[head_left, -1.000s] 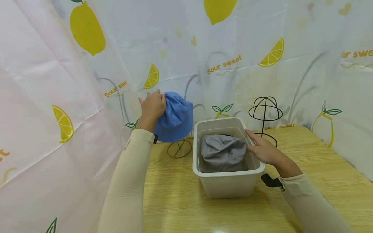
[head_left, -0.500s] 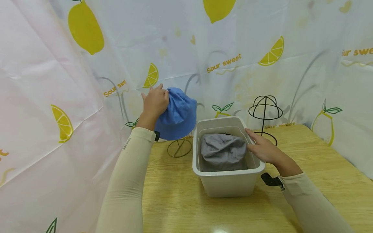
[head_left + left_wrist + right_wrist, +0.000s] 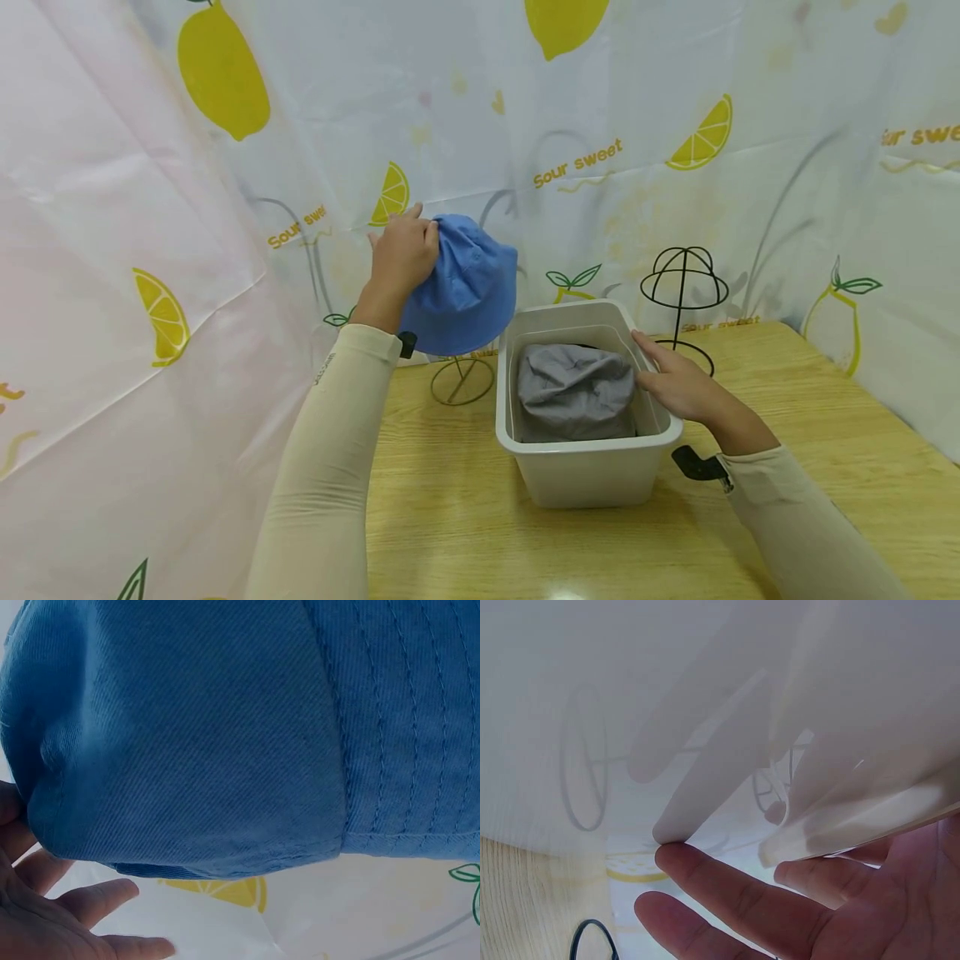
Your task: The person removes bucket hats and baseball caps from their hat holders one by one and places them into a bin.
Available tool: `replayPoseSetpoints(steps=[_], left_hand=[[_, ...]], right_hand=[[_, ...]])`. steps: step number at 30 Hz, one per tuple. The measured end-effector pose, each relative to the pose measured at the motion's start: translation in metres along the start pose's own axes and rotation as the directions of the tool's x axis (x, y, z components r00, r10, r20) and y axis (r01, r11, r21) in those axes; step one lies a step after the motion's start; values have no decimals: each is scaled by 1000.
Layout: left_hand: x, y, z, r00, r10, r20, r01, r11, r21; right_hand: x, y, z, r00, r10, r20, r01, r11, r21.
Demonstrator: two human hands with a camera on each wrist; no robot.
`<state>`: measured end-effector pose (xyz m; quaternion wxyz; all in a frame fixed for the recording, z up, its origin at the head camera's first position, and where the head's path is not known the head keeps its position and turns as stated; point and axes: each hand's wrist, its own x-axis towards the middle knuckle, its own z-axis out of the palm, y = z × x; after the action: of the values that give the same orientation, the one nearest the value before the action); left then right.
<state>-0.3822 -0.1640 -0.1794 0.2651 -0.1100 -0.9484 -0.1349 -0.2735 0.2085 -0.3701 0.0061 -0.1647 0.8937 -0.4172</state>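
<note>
My left hand (image 3: pixel 405 254) pinches the gathered crown of a blue bucket hat (image 3: pixel 468 283) in the head view. The hat's stitched brim points downward, and the upper part of a wire hat stand (image 3: pixel 461 382) is hidden behind it. The left wrist view is filled by the hat's blue cloth (image 3: pixel 217 742), with fingertips at the crown. My right hand (image 3: pixel 686 387) holds the right rim of a pale plastic bin (image 3: pixel 592 475). In the right wrist view, fingers (image 3: pixel 727 889) lie along the bin's outer wall (image 3: pixel 667 690). A crumpled grey cloth item (image 3: pixel 576 392) sits inside the bin.
A bare black wire hat stand (image 3: pixel 681 292) stands behind the bin at the right. The wooden table (image 3: pixel 442 508) reaches back to a lemon-print curtain (image 3: pixel 465 100), which also covers the left and right sides.
My left hand has raised the blue bucket hat a little and shifted it right. More of the wire stand's post shows beneath the brim. My right hand and the bin have stayed put.
</note>
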Motion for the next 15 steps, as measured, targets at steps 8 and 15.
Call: replayPoseSetpoints(steps=[8, 15], left_hand=[[1, 9, 0, 996, 67, -51, -72, 993, -95], [-2, 27, -6, 990, 115, -78, -124, 984, -131]], right_hand=[[0, -2, -1, 1000, -5, -1, 5, 1000, 0], [0, -1, -1, 1000, -2, 2, 2, 1000, 2]])
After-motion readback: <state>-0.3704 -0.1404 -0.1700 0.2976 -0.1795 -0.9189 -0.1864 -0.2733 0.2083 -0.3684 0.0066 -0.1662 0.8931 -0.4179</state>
